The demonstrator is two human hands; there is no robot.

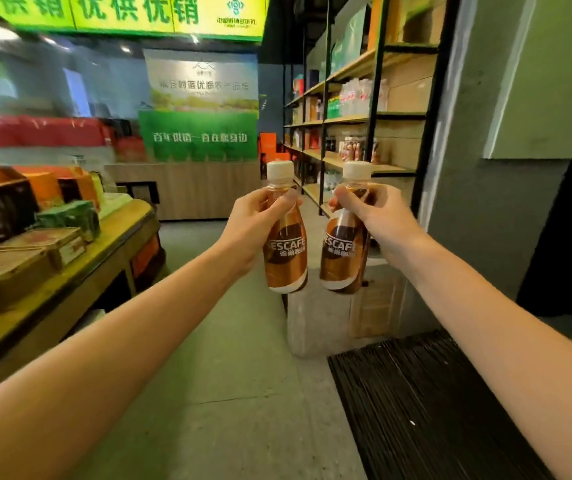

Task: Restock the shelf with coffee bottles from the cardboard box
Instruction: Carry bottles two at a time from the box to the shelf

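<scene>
The left grip (pixel 253 226) is clenched around the neck and shoulder of 1 coffee bottle (pixel 286 261), thumb across the front just under the white cap. The right grip (pixel 380 220) grasps a second coffee bottle (pixel 340 265) the same way, fingers curled round its neck. Both arms reach straight out, and the 2 bottles hang side by side in the air, close but not touching. Each is nearly upright, their bases leaning slightly toward each other. Both have brown labels with white lettering facing the camera.

Beyond the right grip stands the shelf (pixel 357 166), a black metal frame with wooden boards running away along the right wall. Its levels carry rows of small bottles and packs, too blurred to tell apart.

Below the bottles, on the floor (pixel 225 341) against the wall, sits a pale blurred block (pixel 374 303). It may be the cardboard box, though the view is too soft to be sure. A black ribbed mat (pixel 433 403) lies in front of it, under the right forearm.

On the left a wooden table (pixel 70 271) carries flat tins (pixel 35 244) and orange and green packs. A green banner (pixel 198 133) hangs at the far end of the aisle.
</scene>
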